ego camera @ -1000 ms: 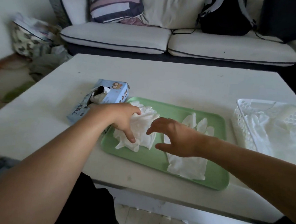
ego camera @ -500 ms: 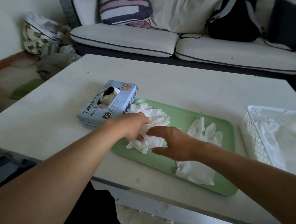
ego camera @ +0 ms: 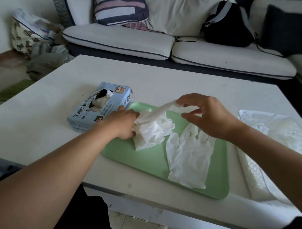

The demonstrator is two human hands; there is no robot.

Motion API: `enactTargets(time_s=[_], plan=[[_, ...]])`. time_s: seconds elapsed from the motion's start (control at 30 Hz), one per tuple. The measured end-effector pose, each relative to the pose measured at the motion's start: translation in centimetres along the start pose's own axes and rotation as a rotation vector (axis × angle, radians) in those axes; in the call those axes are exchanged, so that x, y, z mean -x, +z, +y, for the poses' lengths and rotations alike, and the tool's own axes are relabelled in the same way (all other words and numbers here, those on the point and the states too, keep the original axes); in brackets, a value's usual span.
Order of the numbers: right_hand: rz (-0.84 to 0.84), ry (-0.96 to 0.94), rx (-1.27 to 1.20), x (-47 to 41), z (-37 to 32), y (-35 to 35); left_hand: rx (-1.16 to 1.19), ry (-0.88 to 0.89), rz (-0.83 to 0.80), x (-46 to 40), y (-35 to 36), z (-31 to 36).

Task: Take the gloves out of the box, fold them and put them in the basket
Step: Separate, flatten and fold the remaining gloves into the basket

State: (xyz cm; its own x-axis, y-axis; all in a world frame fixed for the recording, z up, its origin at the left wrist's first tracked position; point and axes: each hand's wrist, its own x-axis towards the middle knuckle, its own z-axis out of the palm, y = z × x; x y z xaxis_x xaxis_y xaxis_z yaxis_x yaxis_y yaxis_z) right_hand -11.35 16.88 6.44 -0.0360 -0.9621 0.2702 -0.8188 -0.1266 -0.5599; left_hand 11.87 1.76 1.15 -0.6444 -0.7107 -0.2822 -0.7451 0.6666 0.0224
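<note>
A crumpled bunch of white gloves (ego camera: 153, 132) lies on the left part of the green tray (ego camera: 144, 160). My left hand (ego camera: 123, 123) grips the bunch at its left side. My right hand (ego camera: 206, 116) pinches one glove (ego camera: 164, 109) and holds it stretched up and to the right out of the bunch. Another white glove (ego camera: 188, 155) lies flat on the tray under my right forearm. The blue glove box (ego camera: 101, 107) stands left of the tray, its opening showing white gloves. The white basket (ego camera: 275, 153) with gloves inside sits at the right.
Everything rests on a white table (ego camera: 149, 78) whose near edge runs just below the tray. A sofa (ego camera: 168, 46) with a striped cushion and a black backpack (ego camera: 228, 25) stands behind it. Bags and cloth lie on the floor at the left.
My right hand has taken hold of one glove and lifted it up and right, away from the bunch. My left hand stays on the bunch.
</note>
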Motion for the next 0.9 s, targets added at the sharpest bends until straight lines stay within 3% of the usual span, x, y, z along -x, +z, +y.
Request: enactTargets(time_s=[0.2, 0.3, 0.4, 0.5, 0.6, 0.77, 0.9], plan=[[0.002, 0.149, -0.526, 1.1, -0.6, -2.3, -0.024, -0.050, -0.070, -0.1, -0.7, 0.4], [-0.091, 0.198, -0.737, 1.2, -1.1, -2.5, 0.315, -0.023, -0.003, 0.7, -3.3, 2.0], [-0.098, 0.241, -0.856, 1.0, -1.5, -1.5, 0.628, 0.115, -0.114, 1.7, -3.9, 4.5], [0.032, 0.324, -1.081, 0.7, -2.0, -1.4, 0.553, 0.258, -0.063, 0.9, -0.5, 6.6], [0.173, 0.360, -1.290, 0.5, -1.9, -2.6, 0.421, 0.199, 0.086, -0.7, 2.6, 8.0], [0.302, 0.487, -1.317, 0.7, -0.7, -3.4, 0.257, 0.130, 0.042, -1.7, 3.8, 10.2], [0.288, 0.518, -0.956, 1.1, 0.3, -3.8, 0.284, 0.120, 0.142, -2.6, 1.6, 9.4]])
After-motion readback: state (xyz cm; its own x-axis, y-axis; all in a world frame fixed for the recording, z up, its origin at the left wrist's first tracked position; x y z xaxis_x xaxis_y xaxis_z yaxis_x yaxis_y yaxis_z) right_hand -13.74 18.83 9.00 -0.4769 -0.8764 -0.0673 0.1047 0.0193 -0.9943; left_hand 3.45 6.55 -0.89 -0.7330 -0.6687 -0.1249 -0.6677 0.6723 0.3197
